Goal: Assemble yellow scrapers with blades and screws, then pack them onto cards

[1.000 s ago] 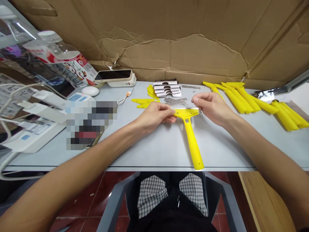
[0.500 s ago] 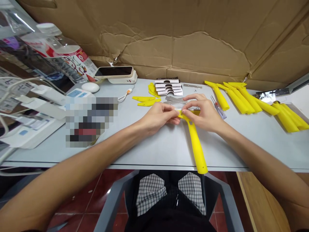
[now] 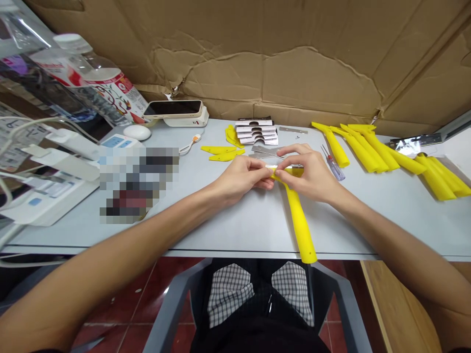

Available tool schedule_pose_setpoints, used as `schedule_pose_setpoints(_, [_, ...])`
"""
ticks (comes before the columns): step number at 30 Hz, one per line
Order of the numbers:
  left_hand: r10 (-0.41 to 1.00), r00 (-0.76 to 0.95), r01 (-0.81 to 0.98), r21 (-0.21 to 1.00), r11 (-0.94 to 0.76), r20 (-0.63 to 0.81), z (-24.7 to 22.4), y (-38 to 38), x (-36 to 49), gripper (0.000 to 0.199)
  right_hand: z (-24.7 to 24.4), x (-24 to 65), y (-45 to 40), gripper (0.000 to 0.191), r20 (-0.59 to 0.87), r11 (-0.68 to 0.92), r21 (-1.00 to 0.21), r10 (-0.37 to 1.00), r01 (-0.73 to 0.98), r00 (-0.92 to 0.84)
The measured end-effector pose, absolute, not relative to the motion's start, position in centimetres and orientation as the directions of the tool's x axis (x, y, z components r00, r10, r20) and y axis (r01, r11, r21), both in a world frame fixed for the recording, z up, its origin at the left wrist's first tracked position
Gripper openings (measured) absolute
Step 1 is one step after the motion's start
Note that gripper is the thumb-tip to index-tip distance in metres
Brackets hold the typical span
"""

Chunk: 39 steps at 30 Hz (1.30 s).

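Note:
A yellow handled tool (image 3: pixel 300 225) lies near the table's front edge, its handle pointing toward me. My left hand (image 3: pixel 246 177) pinches the left end of its head. From the right, my right hand (image 3: pixel 307 172) has thumb and index finger closed on the same head, with a thin metal strip along it. A thin metal rod shows by my right fingers; whether they hold it is unclear. Just beyond are metal blades (image 3: pixel 262 151), and to their left yellow flat pieces (image 3: pixel 226 155). A screwdriver (image 3: pixel 334 165) with a clear handle lies right of my right hand.
Several yellow handles (image 3: pixel 368 147) lie at the right. Black-and-white packets (image 3: pixel 256 132) are stacked at the back. Leftward are a phone (image 3: pixel 173 109) on a white block, a white mouse (image 3: pixel 137 132), bottles (image 3: pixel 110 93) and cabled power strips (image 3: pixel 51 196). Cardboard (image 3: pixel 221 59) stands behind.
The yellow tool's head has tilted slightly, and more of the metal strip along it shows. My right fingers have shifted a little; both hands stay at the head.

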<state>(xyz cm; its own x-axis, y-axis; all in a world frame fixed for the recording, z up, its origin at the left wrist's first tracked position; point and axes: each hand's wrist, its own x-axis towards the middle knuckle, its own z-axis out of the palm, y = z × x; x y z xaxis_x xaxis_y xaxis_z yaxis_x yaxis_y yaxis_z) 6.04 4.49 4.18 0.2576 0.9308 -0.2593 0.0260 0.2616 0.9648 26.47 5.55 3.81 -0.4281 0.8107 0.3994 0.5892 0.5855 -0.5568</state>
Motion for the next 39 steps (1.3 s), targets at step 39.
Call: schedule_pose_setpoints(39, [0.981,0.146,-0.108,0.983,0.145,-0.129,3.2,5.6,5.8,0.017,4.1,27.4,7.2,0.019,-0.117,-0.102,-0.992,0.962,0.07,-0.246])
